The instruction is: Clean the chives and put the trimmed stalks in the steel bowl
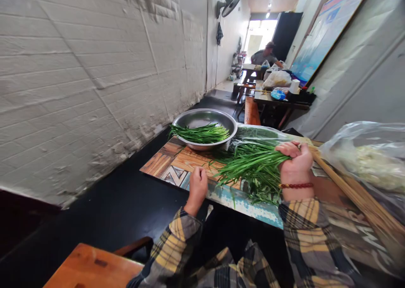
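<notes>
My right hand [295,161] is closed around a thick bunch of green chives [253,169], which fans out to the left over the patterned table [177,165]. A red bead bracelet circles that wrist. My left hand [198,186] rests at the table's near edge with its fingers curled in a loose fist; whether it holds a thin leaf I cannot make out. Beyond both hands, a metal bowl [193,119] holds a layer of trimmed chives [201,133].
A plastic bag of pale food [367,161] and a bundle of bamboo sticks [354,195] lie to the right. More bagged chives [256,132] sit behind the bunch. A white brick wall runs along the left. A person sits at a far table [275,94]. A wooden stool [95,267] stands near left.
</notes>
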The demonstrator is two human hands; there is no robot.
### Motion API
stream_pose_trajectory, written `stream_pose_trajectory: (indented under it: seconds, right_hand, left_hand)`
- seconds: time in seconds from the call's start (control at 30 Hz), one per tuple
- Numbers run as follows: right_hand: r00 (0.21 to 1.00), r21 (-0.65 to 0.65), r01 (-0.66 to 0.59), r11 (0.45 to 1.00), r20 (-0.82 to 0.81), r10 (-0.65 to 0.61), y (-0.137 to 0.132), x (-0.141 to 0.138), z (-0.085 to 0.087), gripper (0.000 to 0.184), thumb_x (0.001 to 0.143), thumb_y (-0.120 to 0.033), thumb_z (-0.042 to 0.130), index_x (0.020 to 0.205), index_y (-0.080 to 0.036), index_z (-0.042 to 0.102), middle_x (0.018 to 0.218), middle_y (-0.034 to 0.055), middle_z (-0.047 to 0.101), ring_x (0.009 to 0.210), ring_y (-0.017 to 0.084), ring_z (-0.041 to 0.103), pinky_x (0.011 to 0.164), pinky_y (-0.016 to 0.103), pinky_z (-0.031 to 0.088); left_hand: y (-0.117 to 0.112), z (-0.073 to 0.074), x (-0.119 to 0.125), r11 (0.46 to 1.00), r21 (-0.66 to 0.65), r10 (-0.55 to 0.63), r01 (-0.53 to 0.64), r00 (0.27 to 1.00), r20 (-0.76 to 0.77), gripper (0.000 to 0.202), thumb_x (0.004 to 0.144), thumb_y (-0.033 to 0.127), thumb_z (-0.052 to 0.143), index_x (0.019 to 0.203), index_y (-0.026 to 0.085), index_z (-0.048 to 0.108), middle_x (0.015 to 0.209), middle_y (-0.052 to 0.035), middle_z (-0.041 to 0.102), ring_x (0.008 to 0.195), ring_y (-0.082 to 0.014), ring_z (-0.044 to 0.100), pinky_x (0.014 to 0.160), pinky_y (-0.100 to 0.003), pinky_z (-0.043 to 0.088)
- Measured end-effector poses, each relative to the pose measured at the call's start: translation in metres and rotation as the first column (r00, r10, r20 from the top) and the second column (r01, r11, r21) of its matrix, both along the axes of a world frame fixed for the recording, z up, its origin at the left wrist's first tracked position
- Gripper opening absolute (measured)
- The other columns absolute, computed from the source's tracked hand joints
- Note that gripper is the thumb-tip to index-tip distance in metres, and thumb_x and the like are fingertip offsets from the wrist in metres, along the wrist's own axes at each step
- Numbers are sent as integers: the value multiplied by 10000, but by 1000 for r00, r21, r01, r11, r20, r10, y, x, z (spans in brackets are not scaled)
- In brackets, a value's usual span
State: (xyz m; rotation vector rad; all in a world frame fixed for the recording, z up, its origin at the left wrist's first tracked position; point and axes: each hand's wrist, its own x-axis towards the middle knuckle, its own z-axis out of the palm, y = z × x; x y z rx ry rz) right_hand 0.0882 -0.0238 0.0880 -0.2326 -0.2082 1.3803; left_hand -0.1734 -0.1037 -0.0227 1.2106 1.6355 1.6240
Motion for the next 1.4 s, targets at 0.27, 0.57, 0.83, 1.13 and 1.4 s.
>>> stream_pose_trajectory:
  seconds: [0.27,0.57,0.83,1.13,1.4]
  right_hand:
    - [996,42,24,999,85,-28,-2,-3,-9,378,991,-389,273,682,-207,392,449,-134,129,362,55,158,402,182,273]
    - [906,47,51,998,417,-66,-35,-82,2,419,838,-540,598,663,-211,406,516,-111,304,469,70,355,566,243,448]
    - [742,198,-138,971,670,-31,-55,-102,9,327,753,-432,725,990,-254,588,893,-29,638,852,127,621,829,296,504]
    - [159,14,-517,856,984,79,-79,-83,-73,343,898,-435,541,1165,-254,656,1199,68,671,1144,237,595,1046,452,406]
    - [-49,68,-587,807,992,-119,-81,-68,-129,278,848,-404,593,1052,-266,721,1120,60,712,1077,256,635,994,457,463]
  left_hand:
    - [7,28,-6,987,137,-79,89,994,-80,102,808,235,617,867,174,673,876,-37,597,779,-153,541,699,-238,407]
    - [7,90,53,766,200,-568,610,789,-232,636,680,169,741,1285,200,548,1321,-129,551,1231,-305,492,1087,-431,325]
    - [17,77,57,834,187,-542,519,835,96,256,744,157,656,998,181,636,896,-54,657,903,-222,613,832,-327,472]
    - [22,71,3,934,166,-301,315,449,841,204,863,315,625,794,172,496,600,78,375,470,-40,379,501,-181,385]
    - [21,64,-20,963,177,-243,204,367,898,244,949,208,473,709,167,457,627,51,407,512,-48,443,572,-187,459]
